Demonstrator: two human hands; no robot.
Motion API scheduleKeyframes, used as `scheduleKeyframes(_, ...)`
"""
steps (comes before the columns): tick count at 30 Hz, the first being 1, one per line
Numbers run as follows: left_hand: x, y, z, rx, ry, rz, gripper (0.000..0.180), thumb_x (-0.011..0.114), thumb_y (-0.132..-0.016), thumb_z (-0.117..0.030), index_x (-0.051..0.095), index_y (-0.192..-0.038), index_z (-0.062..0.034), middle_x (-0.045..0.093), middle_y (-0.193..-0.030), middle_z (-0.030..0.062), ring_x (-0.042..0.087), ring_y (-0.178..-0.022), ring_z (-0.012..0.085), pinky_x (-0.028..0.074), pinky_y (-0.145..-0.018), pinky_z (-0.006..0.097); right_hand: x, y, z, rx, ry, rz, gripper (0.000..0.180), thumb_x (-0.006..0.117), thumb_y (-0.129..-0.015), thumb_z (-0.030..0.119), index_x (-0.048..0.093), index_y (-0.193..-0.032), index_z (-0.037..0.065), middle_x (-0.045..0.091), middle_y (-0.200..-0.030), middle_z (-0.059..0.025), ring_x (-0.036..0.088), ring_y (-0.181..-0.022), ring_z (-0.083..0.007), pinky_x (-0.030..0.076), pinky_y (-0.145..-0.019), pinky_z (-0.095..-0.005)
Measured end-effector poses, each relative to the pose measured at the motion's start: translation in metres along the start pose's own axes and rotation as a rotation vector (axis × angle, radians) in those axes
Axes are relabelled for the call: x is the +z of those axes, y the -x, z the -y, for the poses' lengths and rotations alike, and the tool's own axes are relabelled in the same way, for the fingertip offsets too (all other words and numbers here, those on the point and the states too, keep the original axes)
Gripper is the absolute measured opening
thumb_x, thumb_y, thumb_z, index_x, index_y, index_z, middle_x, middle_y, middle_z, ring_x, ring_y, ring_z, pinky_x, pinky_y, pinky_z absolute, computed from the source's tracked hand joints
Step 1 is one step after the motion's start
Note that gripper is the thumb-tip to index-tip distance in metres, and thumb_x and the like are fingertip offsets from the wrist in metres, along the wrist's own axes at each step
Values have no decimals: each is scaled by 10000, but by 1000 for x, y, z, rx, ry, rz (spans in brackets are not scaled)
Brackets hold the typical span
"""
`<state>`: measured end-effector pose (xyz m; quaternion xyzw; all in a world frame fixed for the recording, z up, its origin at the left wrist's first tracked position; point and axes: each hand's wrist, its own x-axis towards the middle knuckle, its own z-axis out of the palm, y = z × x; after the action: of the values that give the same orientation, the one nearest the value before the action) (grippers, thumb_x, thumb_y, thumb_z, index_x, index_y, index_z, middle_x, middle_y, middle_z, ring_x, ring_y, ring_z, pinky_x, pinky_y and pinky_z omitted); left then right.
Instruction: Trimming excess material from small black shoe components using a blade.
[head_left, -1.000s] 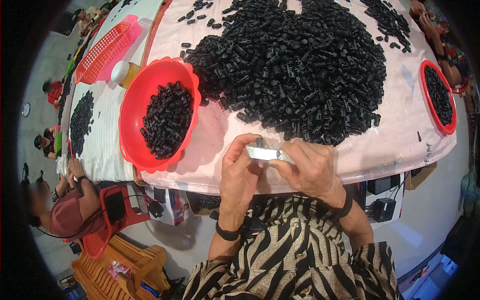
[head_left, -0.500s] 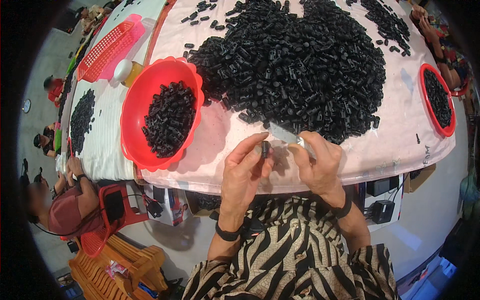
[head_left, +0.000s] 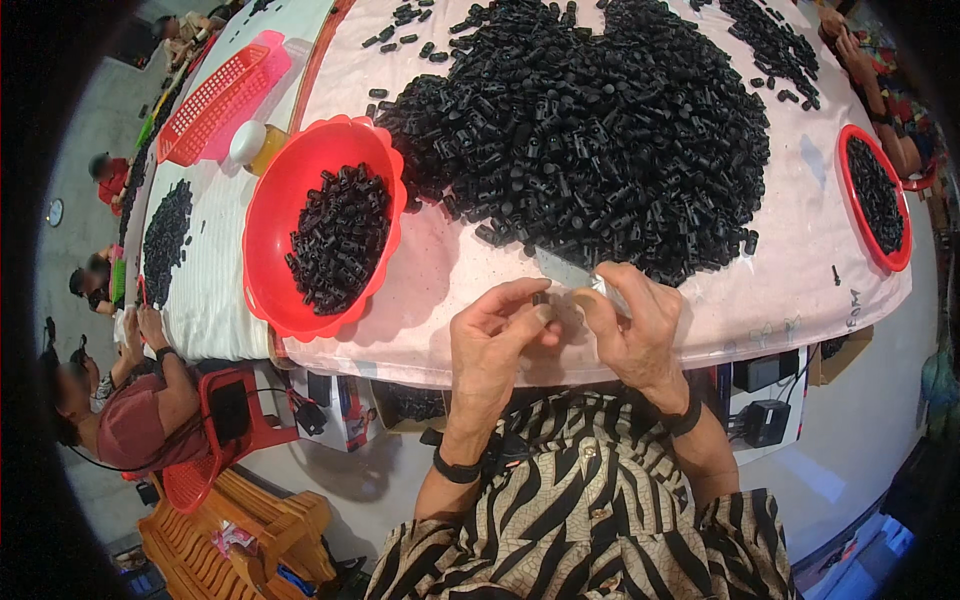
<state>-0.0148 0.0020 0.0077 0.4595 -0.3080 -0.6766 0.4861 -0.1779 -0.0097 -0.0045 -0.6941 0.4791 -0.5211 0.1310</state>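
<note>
Far left: seated person in a red shirt (head_left: 135, 425) at a neighbouring table. Red scalloped bowl (head_left: 268, 290), part-filled with small black plastic parts, on the pale-covered table (head_left: 800, 290). Left hand (head_left: 495, 340): thumb and forefinger pinched together on one small black part (head_left: 541, 298), held above the table's near edge. Right hand (head_left: 630, 320): fingers clamped on a thin silvery blade-like strip (head_left: 570, 272), just beside that part. Behind: large heap of black parts (head_left: 600, 130). Far right: second red bowl (head_left: 900, 255), also holding black parts.

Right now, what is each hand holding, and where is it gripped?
The left hand pinches a small black part at its fingertips. The right hand grips a thin blade by its near end.
</note>
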Motion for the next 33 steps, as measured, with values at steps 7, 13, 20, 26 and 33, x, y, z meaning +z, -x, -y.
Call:
scheduleKeyframes(7,-4,-1,4,43,90,68,265,590,-869,10,587,-1126,76,657,-973,127,652,-800,159,526,-764,254,-1,-1,1,-10,-6,-6,176,703,-789,106,592,-850,-16,613,-684,-111,606,-517,-216,444,-438,-303)
scheduleKeyframes(13,4,17,-29,15,-138,-174,175,584,-869,24,621,-1034,70,658,-969,128,651,-791,166,539,-713,260,-16,9,2,-2,-50,-49,203,690,-777,63,580,-901,-53,591,-665,-131,566,-492,-208,420,-435,-289)
scheduleKeyframes(20,-32,-4,-77,832,-768,-842,134,613,-857,16,655,-983,41,641,-922,91,605,-792,133,512,-684,257,-33,14,-2,269,-50,-105,217,677,-836,167,598,-895,-26,557,-637,-65,498,-473,-124,363,-417,-252)
scheduleKeyframes(26,-30,-18,-73,1079,-1174,-733,138,607,-855,7,657,-983,27,644,-937,101,603,-851,178,481,-758,287,-31,14,-3,221,-39,-74,208,671,-840,153,598,-895,-34,577,-650,-65,524,-517,-104,373,-413,-238)
scheduleKeyframes(33,11,-50,-8,637,-987,-313,192,693,-810,-39,653,-991,11,621,-805,67,575,-638,111,478,-565,240,-26,16,-4,191,-45,-61,224,693,-820,149,595,-891,-39,602,-691,-109,546,-508,-158,407,-423,-261)
